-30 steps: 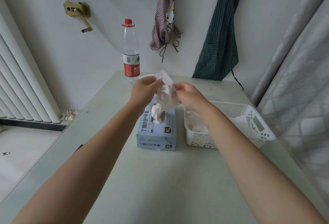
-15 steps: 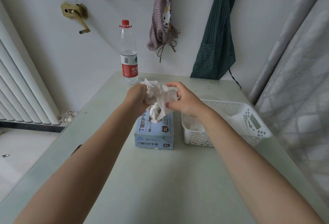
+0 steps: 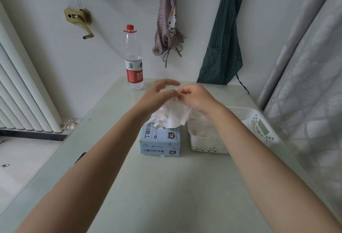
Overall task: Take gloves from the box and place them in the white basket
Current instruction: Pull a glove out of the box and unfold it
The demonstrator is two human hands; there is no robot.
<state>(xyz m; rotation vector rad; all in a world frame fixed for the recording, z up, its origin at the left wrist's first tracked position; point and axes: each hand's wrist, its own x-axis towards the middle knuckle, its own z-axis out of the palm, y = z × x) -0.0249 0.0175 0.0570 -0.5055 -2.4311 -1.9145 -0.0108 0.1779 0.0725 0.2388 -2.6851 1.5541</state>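
I see the pale green table (image 3: 166, 186) filling most of the view, its near edge cut off at the bottom and both of my forearms running out of frame there. Far behind it a green striped apron (image 3: 222, 47) and a checked apron (image 3: 166, 29) hang on the wall, each cropped at the top. The white basket (image 3: 259, 132) sits at the right of the table, just beside the glove box (image 3: 160, 142); my right forearm covers much of its inside, so I can only make out pale, blurred material within. A water bottle (image 3: 133, 62) stands at the far edge. The white gloves (image 3: 172, 116) hang bunched above the box opening, between my hands. My right hand (image 3: 196, 97) has its fingers curled, pinching the top of the bunch. My left hand (image 3: 157, 93) has its fingers spread and motion-blurred; I cannot tell whether it touches the gloves.
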